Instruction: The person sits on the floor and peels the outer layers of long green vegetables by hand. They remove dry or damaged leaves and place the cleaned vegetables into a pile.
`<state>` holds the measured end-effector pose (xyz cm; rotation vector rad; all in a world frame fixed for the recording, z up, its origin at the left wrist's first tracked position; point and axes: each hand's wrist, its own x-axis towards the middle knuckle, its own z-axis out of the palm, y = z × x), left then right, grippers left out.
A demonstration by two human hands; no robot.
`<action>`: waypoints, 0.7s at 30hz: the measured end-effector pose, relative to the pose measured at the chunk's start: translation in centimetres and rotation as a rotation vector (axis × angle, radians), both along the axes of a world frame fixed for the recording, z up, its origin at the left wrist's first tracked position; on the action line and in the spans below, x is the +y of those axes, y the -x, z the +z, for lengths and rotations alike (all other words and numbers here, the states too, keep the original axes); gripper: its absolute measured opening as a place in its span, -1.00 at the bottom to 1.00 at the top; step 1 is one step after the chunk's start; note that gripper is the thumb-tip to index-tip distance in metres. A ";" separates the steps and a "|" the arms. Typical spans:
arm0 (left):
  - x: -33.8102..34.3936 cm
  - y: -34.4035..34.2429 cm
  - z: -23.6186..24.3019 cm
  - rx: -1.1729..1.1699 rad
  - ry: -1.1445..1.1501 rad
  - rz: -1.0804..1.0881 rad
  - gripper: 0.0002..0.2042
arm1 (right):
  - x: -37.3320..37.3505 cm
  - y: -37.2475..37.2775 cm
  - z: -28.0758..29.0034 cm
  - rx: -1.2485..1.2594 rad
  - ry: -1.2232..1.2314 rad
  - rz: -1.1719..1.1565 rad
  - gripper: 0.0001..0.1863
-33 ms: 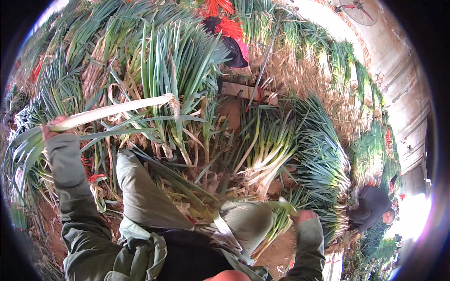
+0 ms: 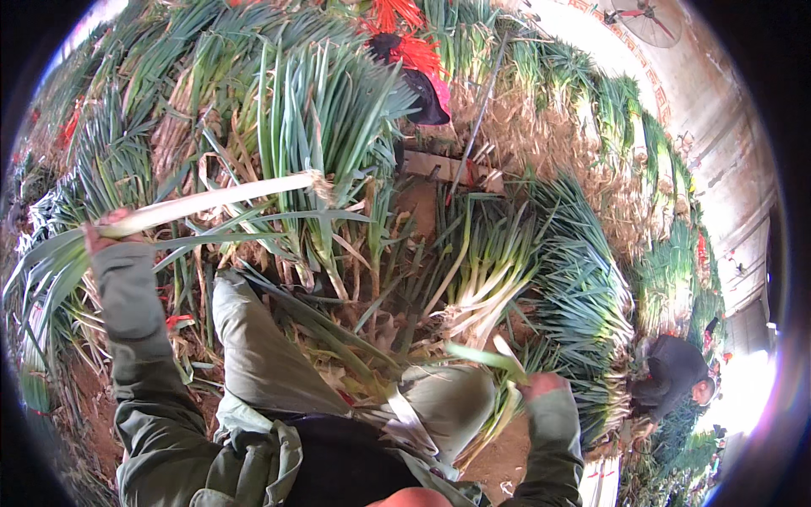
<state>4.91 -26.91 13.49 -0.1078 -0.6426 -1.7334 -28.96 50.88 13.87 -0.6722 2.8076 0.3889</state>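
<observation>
On the left, my left hand is closed round the leafy end of a long green onion. Its white shaft points right and its root tip hangs before a thick bundle of green onions. My right hand, near my right knee, is closed on a green onion leaf strip that sticks out to the left; a pale end shows beside it. Loose leaves lie between my knees. Just beyond my right knee is a small heap of green onions with white ends toward me.
A long row of green onions curves along the right. Another person bends beside it. Farther off are a wooden board, a thin rod, a black cap-like item and red ties.
My right hand has turned slightly, and the leaf strip in it now reaches farther left and up. The left hand and its green onion have shifted only a little.
</observation>
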 end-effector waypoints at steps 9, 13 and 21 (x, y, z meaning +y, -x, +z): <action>17.3 10.0 -0.6 0.115 -0.288 -0.187 -0.61 | -27.1 -8.3 -8.8 -0.553 -0.020 0.754 -0.61; 23.1 12.4 -0.1 0.097 -0.277 -0.329 -0.60 | -31.7 -11.5 -9.0 -0.465 0.460 0.959 -0.51; 29.2 14.9 -3.7 0.032 -0.375 -0.523 -0.58 | -34.7 -12.2 0.8 0.069 1.257 0.771 -0.64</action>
